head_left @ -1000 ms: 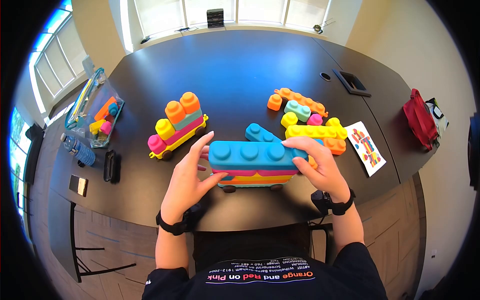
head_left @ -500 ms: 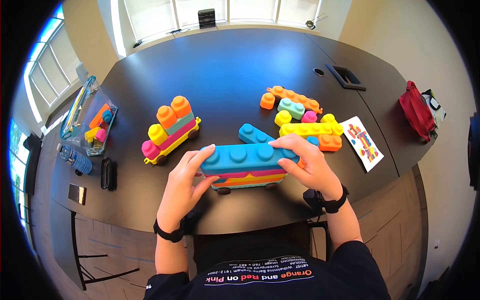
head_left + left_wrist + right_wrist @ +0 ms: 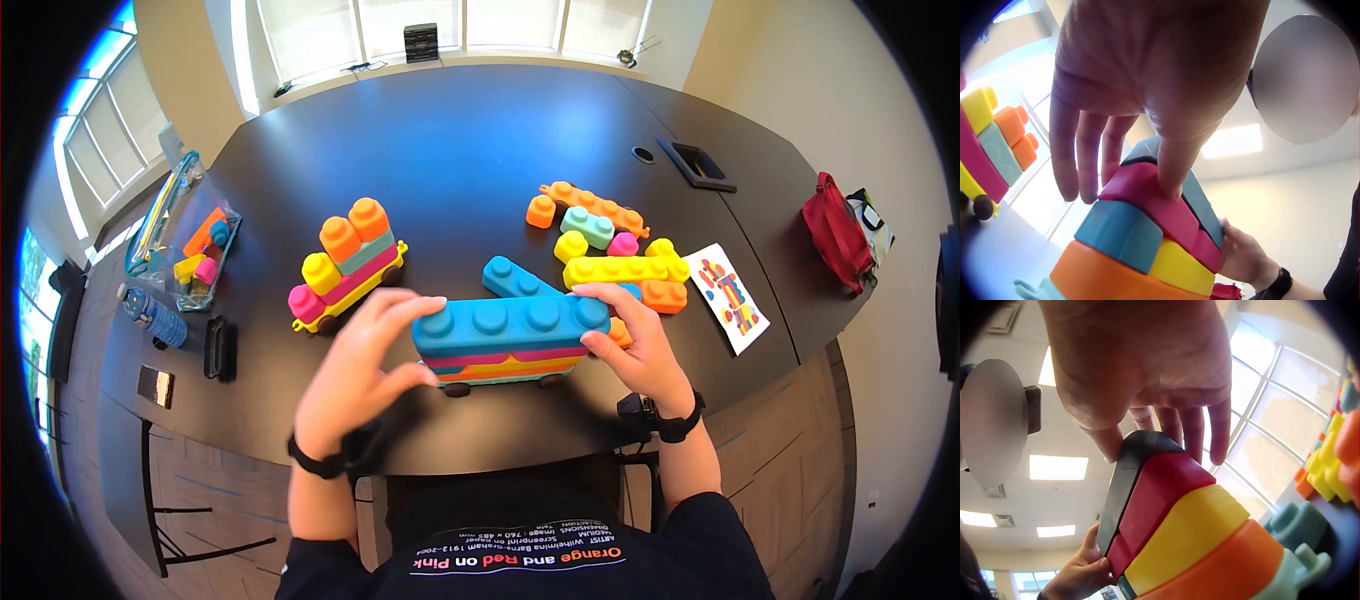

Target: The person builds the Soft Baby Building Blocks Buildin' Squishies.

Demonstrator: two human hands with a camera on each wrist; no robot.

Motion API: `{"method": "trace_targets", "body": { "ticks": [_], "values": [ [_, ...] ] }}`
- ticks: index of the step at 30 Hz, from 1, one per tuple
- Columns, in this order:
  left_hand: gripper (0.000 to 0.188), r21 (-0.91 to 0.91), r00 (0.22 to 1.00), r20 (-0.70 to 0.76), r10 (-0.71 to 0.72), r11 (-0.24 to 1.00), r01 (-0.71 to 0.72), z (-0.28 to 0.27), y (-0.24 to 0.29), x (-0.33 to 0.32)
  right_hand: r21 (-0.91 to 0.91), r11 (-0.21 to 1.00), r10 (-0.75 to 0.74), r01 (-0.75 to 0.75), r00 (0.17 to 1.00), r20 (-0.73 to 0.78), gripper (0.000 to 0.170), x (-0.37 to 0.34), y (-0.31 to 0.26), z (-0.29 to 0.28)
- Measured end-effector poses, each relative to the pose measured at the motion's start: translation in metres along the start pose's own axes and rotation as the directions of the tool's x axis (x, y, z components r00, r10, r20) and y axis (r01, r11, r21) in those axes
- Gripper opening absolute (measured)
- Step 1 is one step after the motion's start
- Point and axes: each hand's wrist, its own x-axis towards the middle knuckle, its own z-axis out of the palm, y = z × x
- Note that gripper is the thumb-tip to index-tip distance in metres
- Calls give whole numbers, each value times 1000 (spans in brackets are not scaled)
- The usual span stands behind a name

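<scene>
A long blue brick (image 3: 490,340) with a row of studs tops a stack on a wheeled base with dark wheels (image 3: 457,390). Below it, in the left wrist view, come a pink brick (image 3: 1147,194), a short blue brick (image 3: 1119,234) beside a yellow brick (image 3: 1182,265), then an orange brick (image 3: 1104,275). My right hand (image 3: 640,350) pinches the right end of the long blue brick between thumb and fingers. At the left end, my left hand (image 3: 355,365) is spread wide, index fingertip by the top corner and thumb lower down near the side.
Left of the stack stands another brick car (image 3: 350,285). Behind and right lie a loose blue brick (image 3: 515,277), yellow bricks (image 3: 610,270) and an orange wheeled base (image 3: 600,210). A picture sheet (image 3: 735,310) lies farther right; a water bottle (image 3: 155,315) and clear bag (image 3: 135,255) stand left.
My left hand has loosened and drawn back leftward from the stack's left end, its thumb and fingers spreading apart. The right hand keeps its hold. The head view has shifted slightly.
</scene>
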Motion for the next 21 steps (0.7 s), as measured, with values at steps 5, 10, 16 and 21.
{"method": "trace_targets", "body": {
  "ticks": [5, 10, 16, 21],
  "values": [
    [19, -69, 1000, 5, 14, 998, -14, -34, 2, 101, 72, 992, 100, -99, 995, -12, 48, -7, -1, 6],
    [36, 262, 952, 59, 302, 915, -306, 37, -67, 202, 125, 976, 176, -177, 984, 18, 49, -9, -4, 5],
    [59, 446, 898, 379, 223, 807, -388, 105, -127, 238, 146, 967, 209, -211, 978, 31, 52, -12, -5, 9],
    [57, 393, 873, 441, 208, 830, -396, 120, -151, 245, 144, 969, 197, -202, 979, 49, 51, -12, -3, 9]
  ]
}}
